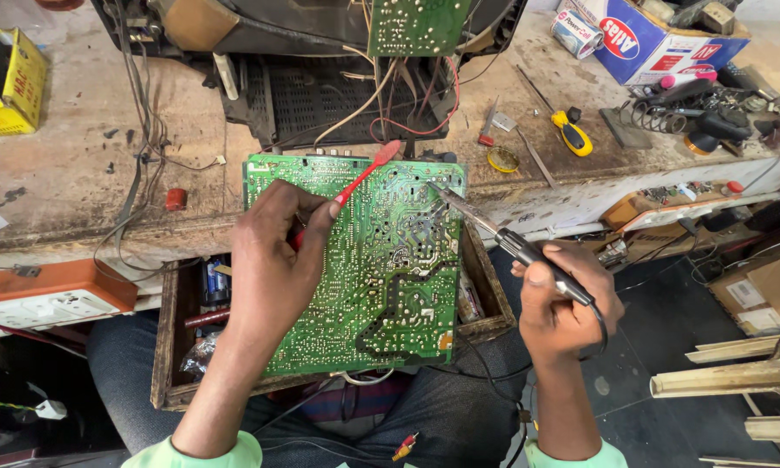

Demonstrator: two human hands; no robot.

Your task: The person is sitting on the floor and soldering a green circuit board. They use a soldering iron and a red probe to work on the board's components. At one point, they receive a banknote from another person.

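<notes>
Green and thickly soldered, the circuit board (381,260) lay tilted over an open wooden drawer (166,329) between both hands. The left hand (273,260) gripped a red tool (359,178) against its upper face; the right hand (563,303) grasped a soldering iron (502,238), tip slanting up-left onto the board.

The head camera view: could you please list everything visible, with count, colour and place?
circuit board: one, green, centre, over an open wooden drawer
soldering iron: one, black and metal, tip on the board
red tool: one, across the board's top left
screwdriver: one, yellow and black, bench right
cardboard box: one, blue and white, top right
yellow box: one, far left
left hand: holds the red tool
right hand: holds the soldering iron
</notes>
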